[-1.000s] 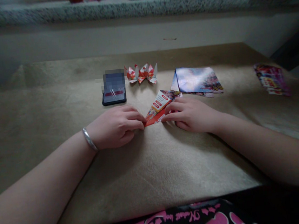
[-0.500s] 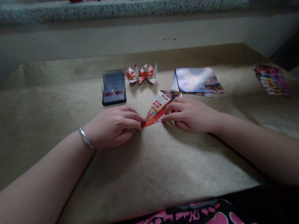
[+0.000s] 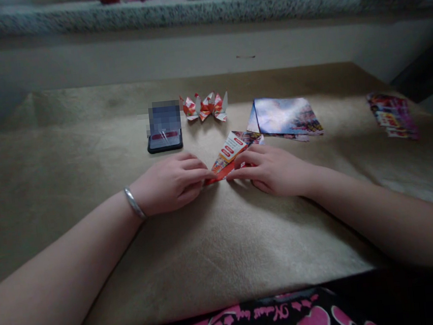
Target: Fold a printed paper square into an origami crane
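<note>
A folded sheet of printed paper [image 3: 231, 150], red and white with small lettering, lies on the table with its narrow tip pointing toward me and to the left. My left hand [image 3: 178, 181], with a silver bangle at the wrist, presses its fingertips on that tip. On the paper's red lower edge rest the fingers of my right hand [image 3: 269, 170], which hide part of its right side. Behind the paper stand several small red and white origami cranes [image 3: 205, 107] in a row.
A phone [image 3: 164, 141] lies left of the cranes. Picture sheets [image 3: 286, 117] are stacked at the back right, and more colourful papers [image 3: 393, 116] lie farther right. A stone ledge [image 3: 187, 13] with assorted items runs along the wall behind the tan table [image 3: 225, 253].
My left hand has slid a little to the right along the paper's tip. The right hand's fingers have moved slightly left along the red edge, closer to the left hand.
</note>
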`<state>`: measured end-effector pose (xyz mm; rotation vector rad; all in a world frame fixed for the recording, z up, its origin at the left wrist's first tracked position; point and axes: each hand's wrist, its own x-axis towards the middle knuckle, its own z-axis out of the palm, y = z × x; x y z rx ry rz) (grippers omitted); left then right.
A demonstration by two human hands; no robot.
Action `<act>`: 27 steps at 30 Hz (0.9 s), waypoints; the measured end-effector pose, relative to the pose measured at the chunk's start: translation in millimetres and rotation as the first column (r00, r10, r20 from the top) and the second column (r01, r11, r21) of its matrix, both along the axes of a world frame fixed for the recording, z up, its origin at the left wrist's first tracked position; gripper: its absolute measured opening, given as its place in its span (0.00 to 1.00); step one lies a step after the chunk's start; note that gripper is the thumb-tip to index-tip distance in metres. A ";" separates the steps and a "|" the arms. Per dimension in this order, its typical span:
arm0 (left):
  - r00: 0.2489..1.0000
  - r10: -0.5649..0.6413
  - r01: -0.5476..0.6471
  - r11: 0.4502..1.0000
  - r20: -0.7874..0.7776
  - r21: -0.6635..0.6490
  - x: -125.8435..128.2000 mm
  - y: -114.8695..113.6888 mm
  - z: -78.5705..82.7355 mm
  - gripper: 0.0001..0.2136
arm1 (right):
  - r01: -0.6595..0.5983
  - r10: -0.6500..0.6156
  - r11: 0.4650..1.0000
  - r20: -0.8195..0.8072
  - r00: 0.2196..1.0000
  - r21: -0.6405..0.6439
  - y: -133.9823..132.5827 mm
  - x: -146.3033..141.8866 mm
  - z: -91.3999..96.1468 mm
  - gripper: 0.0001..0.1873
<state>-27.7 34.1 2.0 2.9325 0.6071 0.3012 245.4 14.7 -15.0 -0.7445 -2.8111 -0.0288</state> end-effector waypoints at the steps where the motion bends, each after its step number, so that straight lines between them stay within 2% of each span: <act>1: 1.000 0.002 -0.002 1.000 0.001 0.022 2.0 -1.8 -1.0 0.14 | 0.007 -0.007 1.000 -0.006 1.000 -0.004 -0.6 -1.6 0.4 0.21; 8: 0.999 0.043 -0.040 0.989 -0.023 0.144 10.0 -9.2 -1.0 0.14 | 0.021 -0.021 1.000 0.013 1.000 0.012 0.0 -0.6 4.0 0.19; 17: 1.000 0.018 -0.017 0.997 -0.005 0.069 7.7 -4.2 -1.1 0.12 | 0.068 -0.070 0.997 -0.049 0.996 -0.029 8.3 19.9 9.6 0.17; 22: 0.999 0.033 -0.033 0.998 -0.004 0.045 7.9 -4.9 -0.5 0.12 | 0.091 -0.090 0.992 0.021 0.996 -0.091 10.1 33.5 20.0 0.17; 27: 1.000 0.031 -0.031 0.999 0.007 0.039 7.1 -3.7 -1.2 0.12 | 0.111 -0.106 0.989 0.049 0.993 -0.099 12.9 45.5 24.3 0.16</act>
